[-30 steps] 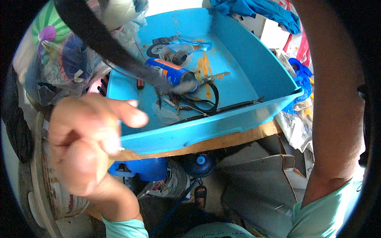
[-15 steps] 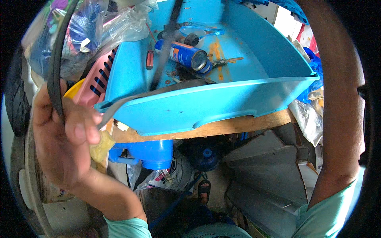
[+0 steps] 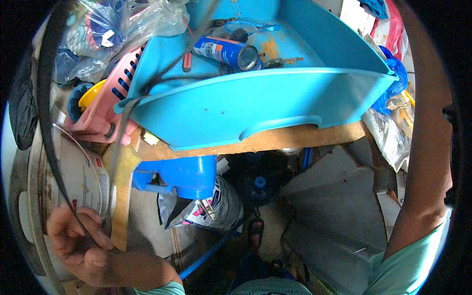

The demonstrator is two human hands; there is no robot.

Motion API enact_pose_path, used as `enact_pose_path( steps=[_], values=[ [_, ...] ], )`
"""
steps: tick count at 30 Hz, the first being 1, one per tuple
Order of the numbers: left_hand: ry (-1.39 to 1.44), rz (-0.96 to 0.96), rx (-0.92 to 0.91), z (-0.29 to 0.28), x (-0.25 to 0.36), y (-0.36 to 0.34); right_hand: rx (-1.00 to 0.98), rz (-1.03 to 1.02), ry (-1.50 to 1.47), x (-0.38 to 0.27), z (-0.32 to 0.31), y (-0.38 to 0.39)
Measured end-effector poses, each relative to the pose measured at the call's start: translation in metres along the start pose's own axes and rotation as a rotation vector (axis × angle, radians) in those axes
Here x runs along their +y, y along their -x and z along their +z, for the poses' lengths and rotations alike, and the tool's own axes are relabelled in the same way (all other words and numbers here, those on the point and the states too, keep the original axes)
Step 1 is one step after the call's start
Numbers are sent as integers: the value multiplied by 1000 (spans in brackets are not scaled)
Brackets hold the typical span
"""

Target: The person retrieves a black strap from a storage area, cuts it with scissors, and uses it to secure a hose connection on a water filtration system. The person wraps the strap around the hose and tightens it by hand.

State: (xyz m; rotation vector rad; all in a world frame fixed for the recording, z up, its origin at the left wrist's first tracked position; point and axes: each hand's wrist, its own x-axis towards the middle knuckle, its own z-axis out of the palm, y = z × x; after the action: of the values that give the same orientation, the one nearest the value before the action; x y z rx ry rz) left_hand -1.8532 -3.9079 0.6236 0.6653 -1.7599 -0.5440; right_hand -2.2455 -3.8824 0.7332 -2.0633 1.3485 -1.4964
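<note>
Fingers (image 3: pixel 93 236) of the left hand (image 3: pixel 81 246) are closing together around a black rubber belt (image 3: pixel 45 123), pinching it low at the left of the view. Right-hand fingers are lying outside the picture, so whether they are apart or together cannot be told; only the right forearm (image 3: pixel 423 162) is showing, running up the right edge.

Ordered from largest to smallest:

Blue plastic tub (image 3: pixel 255 105) is resting on a wooden board (image 3: pixel 275 140), probably so that its loose contents are kept together within reach.

Black rubber belt is arcing up the left edge from the gripping hand toward the top of the view; from the way it is curving, it appears to be held taut rather than hanging slack. It is looking flat, dark and matt, with a thinner dark strand running beside it near the fingers.

White bucket (image 3: pixel 73 172) is standing just beside the hand, behind the belt.

Pink slotted basket (image 3: pixel 115 93) is leaning against the tub's left corner.

Blue jug (image 3: pixel 189 174) is sitting beneath the board.

Spray can (image 3: pixel 226 51) is lying on its side inside the tub.

Red-handled tool (image 3: pixel 187 61) is lying just left of the can.
</note>
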Motion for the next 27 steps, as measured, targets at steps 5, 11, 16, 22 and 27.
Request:
enact_pose_path(
  steps=[5,11,16,22,27],
  values=[
    [157,-40,-245,-37,-21,39,18,35,95,3,6,44],
    [181,-56,-18,-74,-57,90,43,99,170,18,18,107],
    [311,-192,-40,-90,-58,82,54,176,184,33,40,172],
    [519,-384,-68,32,-51,106,38,254,190,35,74,244],
    [371,-548,-249,65,-60,207,8,301,129,42,126,312]
  ],
)
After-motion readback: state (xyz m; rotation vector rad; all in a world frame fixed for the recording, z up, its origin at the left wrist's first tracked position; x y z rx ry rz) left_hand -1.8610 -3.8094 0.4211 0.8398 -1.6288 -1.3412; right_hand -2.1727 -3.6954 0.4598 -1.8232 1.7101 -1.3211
